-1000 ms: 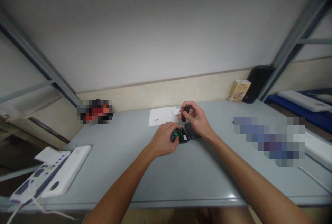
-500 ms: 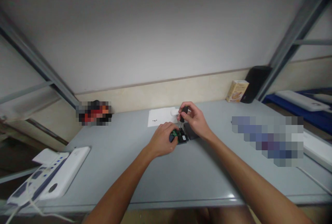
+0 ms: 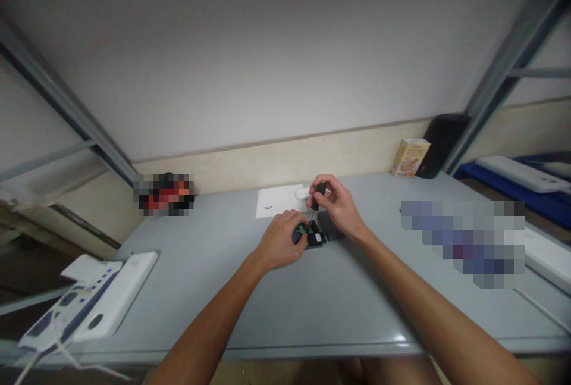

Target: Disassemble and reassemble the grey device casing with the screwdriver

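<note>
Near the middle of the table, my left hand (image 3: 285,236) is closed around the left side of a small black electronic device with a green circuit board (image 3: 316,237). My right hand (image 3: 336,203) grips the dark handle of a screwdriver (image 3: 318,196), held nearly upright. Its thin shaft points down at the device; whether the tip sits in a screw is too small to make out. A flat dark panel (image 3: 331,227) lies just right of the device, partly behind my right wrist. Several tiny dark screws (image 3: 267,207) rest on white paper (image 3: 279,197) beyond my left hand.
A white object (image 3: 302,193) lies on the paper. At left stand a power strip (image 3: 71,307) with cables and a white flat box (image 3: 118,299). A yellow box (image 3: 410,157) and a black speaker-like object (image 3: 441,146) stand back right. Blurred items flank the table (image 3: 267,313).
The whole view has shifted slightly. Both hands keep the same hold on the device and the screwdriver, with almost no other visible movement.
</note>
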`<state>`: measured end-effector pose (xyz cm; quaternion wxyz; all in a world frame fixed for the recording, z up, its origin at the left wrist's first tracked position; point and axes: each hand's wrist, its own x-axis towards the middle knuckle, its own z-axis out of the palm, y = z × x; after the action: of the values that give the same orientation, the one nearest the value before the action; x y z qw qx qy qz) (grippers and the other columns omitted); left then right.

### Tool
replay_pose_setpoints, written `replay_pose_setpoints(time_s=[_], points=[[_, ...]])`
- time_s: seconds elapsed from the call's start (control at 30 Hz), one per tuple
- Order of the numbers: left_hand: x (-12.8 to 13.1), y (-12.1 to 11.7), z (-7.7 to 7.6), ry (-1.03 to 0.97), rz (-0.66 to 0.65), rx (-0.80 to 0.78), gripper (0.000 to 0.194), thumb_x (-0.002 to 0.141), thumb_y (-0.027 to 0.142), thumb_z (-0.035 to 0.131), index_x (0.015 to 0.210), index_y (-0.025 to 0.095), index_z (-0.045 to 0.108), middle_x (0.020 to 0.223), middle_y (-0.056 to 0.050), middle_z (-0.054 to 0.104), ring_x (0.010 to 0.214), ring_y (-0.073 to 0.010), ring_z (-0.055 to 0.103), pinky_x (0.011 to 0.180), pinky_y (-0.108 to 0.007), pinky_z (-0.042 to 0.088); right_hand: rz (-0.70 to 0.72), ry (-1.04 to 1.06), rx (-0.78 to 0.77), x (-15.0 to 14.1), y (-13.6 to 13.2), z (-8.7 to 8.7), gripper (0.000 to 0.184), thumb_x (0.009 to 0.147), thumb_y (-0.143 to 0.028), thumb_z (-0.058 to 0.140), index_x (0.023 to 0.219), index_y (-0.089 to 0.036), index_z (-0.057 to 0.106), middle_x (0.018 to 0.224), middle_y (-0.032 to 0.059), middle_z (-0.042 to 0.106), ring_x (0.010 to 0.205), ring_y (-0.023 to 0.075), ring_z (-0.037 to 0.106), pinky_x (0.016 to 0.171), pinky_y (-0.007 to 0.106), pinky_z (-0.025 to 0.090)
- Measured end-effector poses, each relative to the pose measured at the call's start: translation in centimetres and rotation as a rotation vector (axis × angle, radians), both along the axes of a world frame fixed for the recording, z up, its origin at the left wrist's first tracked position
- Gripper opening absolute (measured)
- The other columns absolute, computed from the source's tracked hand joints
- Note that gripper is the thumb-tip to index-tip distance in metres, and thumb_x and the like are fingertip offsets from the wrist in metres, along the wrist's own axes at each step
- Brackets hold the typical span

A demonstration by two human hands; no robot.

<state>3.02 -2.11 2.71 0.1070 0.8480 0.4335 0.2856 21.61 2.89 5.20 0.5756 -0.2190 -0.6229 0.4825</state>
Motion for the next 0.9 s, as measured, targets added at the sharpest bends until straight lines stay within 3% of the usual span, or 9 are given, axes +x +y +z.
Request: replay_pose_setpoints(time_s=[0.2, 0.4, 0.5, 0.6, 0.73, 0.9], points=[[-0.1, 0.1, 0.0, -0.031, -0.001, -0.006, 0.024, 0.083, 0.012, 0.064, 0.104, 0.024, 0.064, 0.105, -0.006, 0.067, 0.104, -0.0256, 0.061, 0.093, -0.04, 0.048, -0.019, 0.011, 0.003, 0.1, 0.1, 0.2, 0.019, 0.092, -0.03, 0.069, 0.105, -0.025, 0.056, 0.094, -0.001, 0.058, 0.073, 0.0137, 0.066, 0.072, 0.031, 0.053], [0.0, 0.7, -0.4, -0.124, 0.009, -0.036, 0.007, 0.093, 0.021, 0.063, 0.096, 0.022, 0.069, 0.102, -0.005, 0.069, 0.1, -0.0224, 0.063, 0.092, -0.036, 0.048, -0.087, 0.143, -0.047, 0.2, 0.3, 0.4, 0.028, 0.086, -0.034, 0.075, 0.103, -0.025, 0.054, 0.095, -0.0015, 0.06, 0.074, 0.0143, 0.07, 0.072, 0.03, 0.057], [-0.6, 1.3, -0.5, -0.166, 0.022, -0.059, 0.011, 0.096, 0.024, 0.06, 0.093, 0.02, 0.07, 0.1, -0.005, 0.07, 0.098, -0.0208, 0.063, 0.092, -0.034, 0.048, -0.119, 0.204, -0.096, 0.4, 0.6, 0.2, 0.031, 0.084, -0.035, 0.076, 0.103, -0.026, 0.053, 0.096, -0.0022, 0.061, 0.076, 0.0152, 0.072, 0.075, 0.033, 0.059], [-2.0, 2.5, -0.1, -0.167, 0.065, -0.049, 0.015, 0.097, 0.025, 0.06, 0.09, 0.019, 0.071, 0.096, -0.004, 0.071, 0.096, -0.0201, 0.063, 0.091, -0.033, 0.047, -0.198, 0.278, -0.147, 0.9, 1.3, -0.3, 0.033, 0.083, -0.035, 0.076, 0.105, -0.027, 0.053, 0.097, -0.0028, 0.063, 0.08, 0.0165, 0.074, 0.082, 0.037, 0.06], [-3.5, 5.0, 0.3, -0.042, 0.241, 0.035, 0.016, 0.096, 0.025, 0.062, 0.089, 0.018, 0.074, 0.096, -0.007, 0.071, 0.095, -0.0228, 0.061, 0.091, -0.036, 0.045, -0.335, 0.305, -0.232, 1.7, 2.5, -1.3, 0.04, 0.077, -0.038, 0.081, 0.103, -0.026, 0.053, 0.094, -0.0011, 0.069, 0.084, 0.0183, 0.074, 0.081, 0.034, 0.058], [-3.4, 8.0, -0.5, 0.104, 0.202, -0.02, 0.014, 0.093, 0.027, 0.066, 0.092, 0.02, 0.078, 0.097, -0.007, 0.073, 0.099, -0.0243, 0.061, 0.092, -0.036, 0.045, -0.383, 0.226, -0.207, 1.8, 3.0, -1.8, 0.043, 0.075, -0.04, 0.082, 0.104, -0.025, 0.054, 0.092, 0.0011, 0.071, 0.079, 0.0158, 0.068, 0.068, 0.028, 0.056]])
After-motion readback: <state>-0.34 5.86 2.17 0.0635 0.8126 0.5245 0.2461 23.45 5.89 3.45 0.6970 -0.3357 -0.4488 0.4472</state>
